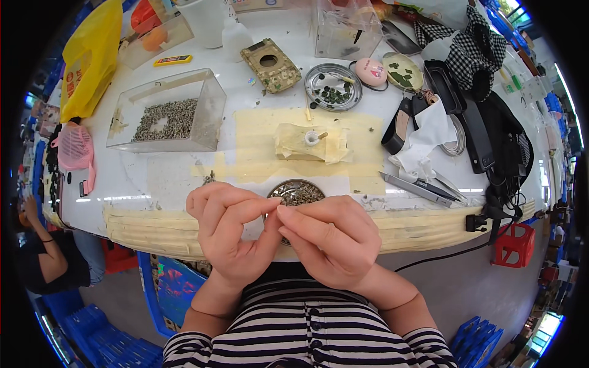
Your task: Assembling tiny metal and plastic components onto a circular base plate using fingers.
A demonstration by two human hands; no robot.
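Just over the table's near edge, my left hand [233,228] and my right hand [334,238] meet with thumbs and forefingers pinched, the fingertips almost touching. Whatever lies between them is too small to make out. Partly hidden behind the fingers is a round metal dish [302,191] holding many tiny grey-brown pieces. Beyond it stands a block wrapped in yellowish masking tape [300,151], with a small white ring-shaped cup [313,138] and a thin stick on top.
A clear bin [215,132] with small grey parts stands at left. Farther back are a camouflaged model tank hull [270,65] and a metal dish of green bits [333,69]. Tweezers [451,186], a utility knife [417,187], white tissue [426,144] and black straps lie at right.
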